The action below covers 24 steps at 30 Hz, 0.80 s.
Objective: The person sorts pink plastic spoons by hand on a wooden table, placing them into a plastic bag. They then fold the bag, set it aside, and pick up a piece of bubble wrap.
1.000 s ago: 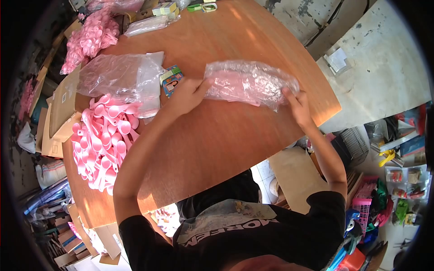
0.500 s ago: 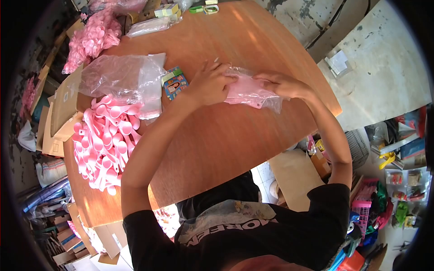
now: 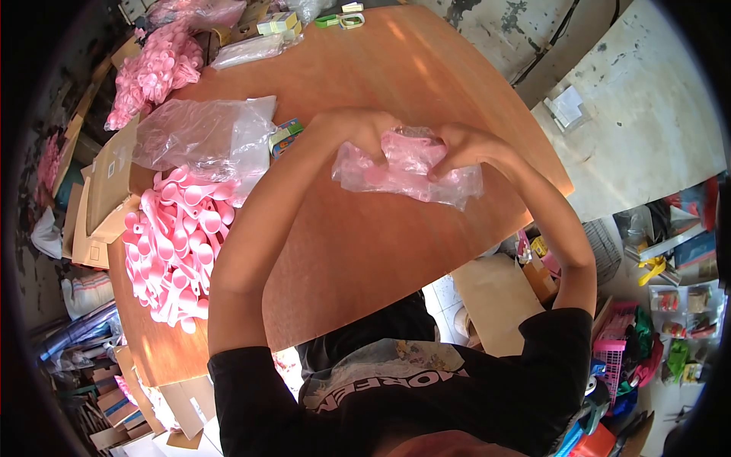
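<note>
A clear plastic bag point(image 3: 411, 177) with pink items in it lies crumpled on the brown table, between my hands. My left hand point(image 3: 369, 133) grips its left part, with the fingers partly hidden behind the wrist and the plastic. On the right side, my right hand point(image 3: 464, 148) is closed round the bag, thumb pointing down over it. What exactly the pink items are is blurred by the film. Left of my left forearm is a small blue and green packet point(image 3: 285, 137), partly covered by a large empty clear bag point(image 3: 217, 137).
A heap of pink spoons point(image 3: 179, 240) lies at the table's left edge, beside a cardboard box point(image 3: 114, 179). Bagged pink spoons point(image 3: 156, 65), a plastic-wrapped pack point(image 3: 255, 50) and green-handled scissors point(image 3: 340, 20) are at the far side.
The pink bag has spread to the left and bunched up between my hands. My left hand has turned inward, and its forearm now covers more of the small packet.
</note>
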Available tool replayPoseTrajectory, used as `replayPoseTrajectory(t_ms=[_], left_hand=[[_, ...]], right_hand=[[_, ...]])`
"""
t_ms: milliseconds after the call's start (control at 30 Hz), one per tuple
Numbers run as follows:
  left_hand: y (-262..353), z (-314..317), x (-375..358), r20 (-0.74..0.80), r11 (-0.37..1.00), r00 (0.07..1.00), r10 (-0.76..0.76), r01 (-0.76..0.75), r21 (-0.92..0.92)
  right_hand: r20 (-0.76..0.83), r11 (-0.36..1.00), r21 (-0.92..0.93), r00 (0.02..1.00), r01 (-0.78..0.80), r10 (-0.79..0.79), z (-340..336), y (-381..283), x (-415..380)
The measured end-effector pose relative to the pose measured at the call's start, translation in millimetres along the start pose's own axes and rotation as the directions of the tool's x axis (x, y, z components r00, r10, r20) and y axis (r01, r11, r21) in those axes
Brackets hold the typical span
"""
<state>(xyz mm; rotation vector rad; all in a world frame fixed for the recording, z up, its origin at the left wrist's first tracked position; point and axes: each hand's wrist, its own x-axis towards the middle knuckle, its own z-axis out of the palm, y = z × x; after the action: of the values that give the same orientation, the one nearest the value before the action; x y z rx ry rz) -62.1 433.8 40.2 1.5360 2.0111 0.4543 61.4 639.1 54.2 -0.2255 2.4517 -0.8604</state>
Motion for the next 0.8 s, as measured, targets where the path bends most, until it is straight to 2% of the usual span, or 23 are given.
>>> replayPoseTrajectory(t_ms=[33, 67, 167, 233, 267, 333, 367, 400, 433, 467, 500, 533, 567, 600, 633, 667, 700, 767, 800], left_hand=[[2.7, -1.7, 1.7, 0.082, 0.997, 0.993, -0.083, 0.083, 0.005], [5.4, -3.0, 2.1, 0.163, 0.986, 0.973, -0.165, 0.165, 0.015], [11.6, -4.5, -7.2, 0.140, 0.983, 0.976, -0.167, 0.176, -0.055], [20.2, -10.8, -18.7, 0.136, 0.983, 0.979, -0.151, 0.163, -0.085], [23.1, -15.4, -25.0, 0.138, 0.983, 0.982, -0.127, 0.143, -0.118], [26.0, -26.0, -35.7, 0.119, 0.978, 0.980, -0.160, 0.174, -0.117], [26.4, -30.3, -41.2, 0.121, 0.976, 0.978, -0.170, 0.184, -0.118], [25.5, -34.5, -47.1, 0.104, 0.972, 0.977, -0.186, 0.198, -0.123], [24.6, -39.3, -52.3, 0.082, 0.979, 0.991, -0.111, 0.123, -0.161], [21.2, -44.2, -55.5, 0.057, 0.980, 0.998, -0.032, 0.043, -0.195], [14.3, -51.4, -57.0, 0.021, 0.993, 1.000, -0.020, 0.022, -0.115], [7.2, -54.5, -63.5, 0.011, 0.993, 1.000, -0.028, 0.029, -0.115], [3.0, -58.0, -75.1, -0.349, 0.993, 0.930, 0.115, -0.101, 0.056], [-1.6, -60.7, -87.7, -0.628, 0.952, 0.722, 0.291, -0.155, 0.263], [-6.3, -62.7, -100.7, -0.633, 0.953, 0.719, 0.285, -0.146, 0.264], [5.5, -65.6, -122.8, -0.749, 0.930, 0.577, 0.325, -0.050, 0.364], [16.8, -64.8, -145.6, -0.827, 0.895, 0.416, 0.377, 0.065, 0.441], [34.8, -40.9, -193.6, -0.853, 0.914, 0.380, 0.357, 0.048, 0.403], [40.7, -23.3, -218.7, -0.849, 0.930, 0.448, 0.282, 0.091, 0.357]], right_hand=[[0.018, 0.996, -0.064, 0.998, -0.064, 0.065, -0.5, 1.2, 1.7], [0.018, 0.996, -0.067, 0.998, -0.062, 0.063, 0.3, 2.5, 1.9], [0.050, 0.997, -0.066, 0.998, -0.042, 0.046, 4.0, 6.6, -5.8], [0.047, 0.992, 0.010, 0.990, 0.129, -0.130, 1.7, 7.1, -14.4], [0.058, 0.989, -0.004, 0.987, 0.149, -0.149, 0.5, 4.4, -20.8], [0.011, 0.954, 0.285, 0.995, 0.097, -0.104, 1.6, -2.8, -34.4], [0.023, 0.955, 0.274, 0.992, 0.112, -0.123, 5.6, -4.7, -36.4], [-0.020, 0.872, 0.474, 0.991, 0.124, -0.130, 9.4, -6.5, -38.0], [-0.062, 0.747, 0.652, 0.990, 0.134, -0.123, 11.5, -10.1, -36.7], [-0.054, 0.752, 0.644, 0.989, 0.137, -0.134, 11.9, -16.1, -32.9], [-0.070, 0.661, 0.735, 0.987, 0.148, -0.143, 11.8, -22.4, -29.0], [-0.087, 0.559, 0.815, 0.985, 0.156, -0.149, 11.5, -27.7, -24.7], [-0.130, 0.536, 0.825, 0.983, 0.181, -0.131, 11.4, -31.0, -18.6], [-0.124, 0.540, 0.822, 0.982, 0.181, -0.140, 10.4, -32.0, -8.1], [-0.185, 0.456, 0.851, 0.962, 0.259, -0.202, 7.4, -31.3, 5.4], [-0.249, 0.365, 0.870, 0.934, 0.332, -0.257, 1.5, -33.8, 18.8], [-0.313, 0.384, 0.832, 0.910, 0.401, -0.274, -6.3, -41.2, 33.9], [-0.352, 0.389, 0.815, 0.900, 0.430, -0.259, -24.6, -74.0, 59.5], [-0.365, 0.392, 0.807, 0.895, 0.442, -0.257, -37.1, -83.8, 80.6]])
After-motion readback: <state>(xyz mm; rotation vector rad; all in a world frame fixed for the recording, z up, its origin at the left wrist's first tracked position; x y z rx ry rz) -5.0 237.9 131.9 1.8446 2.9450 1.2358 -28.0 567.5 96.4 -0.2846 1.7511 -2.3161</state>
